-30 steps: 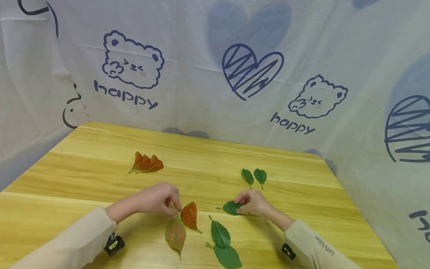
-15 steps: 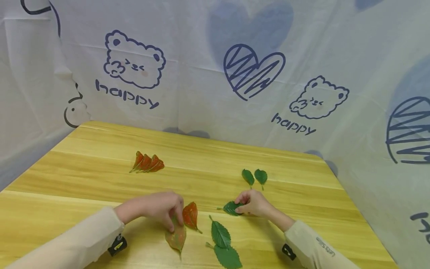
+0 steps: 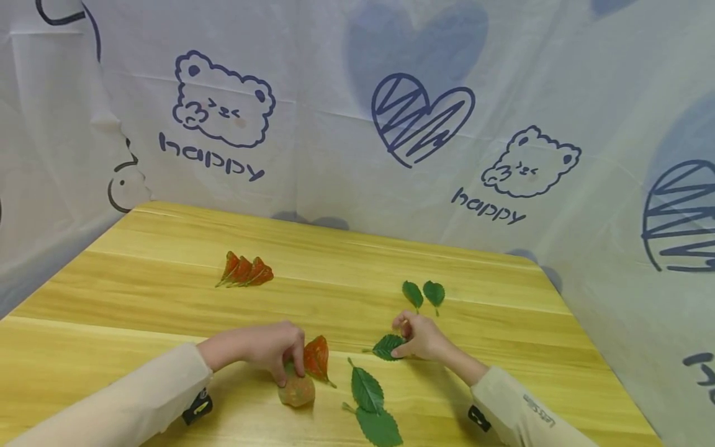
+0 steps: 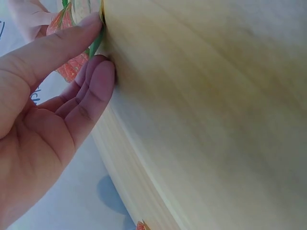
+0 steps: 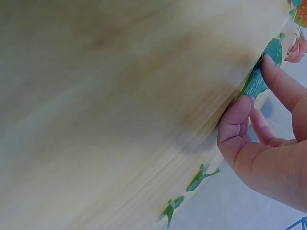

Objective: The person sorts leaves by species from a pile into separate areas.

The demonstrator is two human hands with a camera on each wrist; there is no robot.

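With thumb and fingers my left hand [image 3: 274, 352] pinches a mottled red-green leaf [image 3: 298, 392], whose lower end bends up from the table. Only a thin green edge of the leaf [image 4: 96, 43] shows between the fingertips in the left wrist view. Just right of that hand lies a red leaf [image 3: 316, 357]. My right hand [image 3: 422, 338] grips the end of a serrated green leaf [image 3: 386, 347], thumb on its near edge and curled fingers at the other side. Closer to me, a green leaf [image 3: 366, 388] overlaps a second green leaf [image 3: 381, 428].
Several red leaves [image 3: 244, 271] lie fanned in an overlapping row at the back left of the wooden table [image 3: 167, 304]. Two small green leaves, one on the left [image 3: 412, 293] and one on the right [image 3: 434, 292], lie beyond my right hand. A printed cloth [image 3: 324, 136] hangs behind the table.
My left hand has come down and right onto the mottled leaf, pinched it and bent its near end up. The right hand's fingers have lifted slightly, and its green leaf has shifted a little right.
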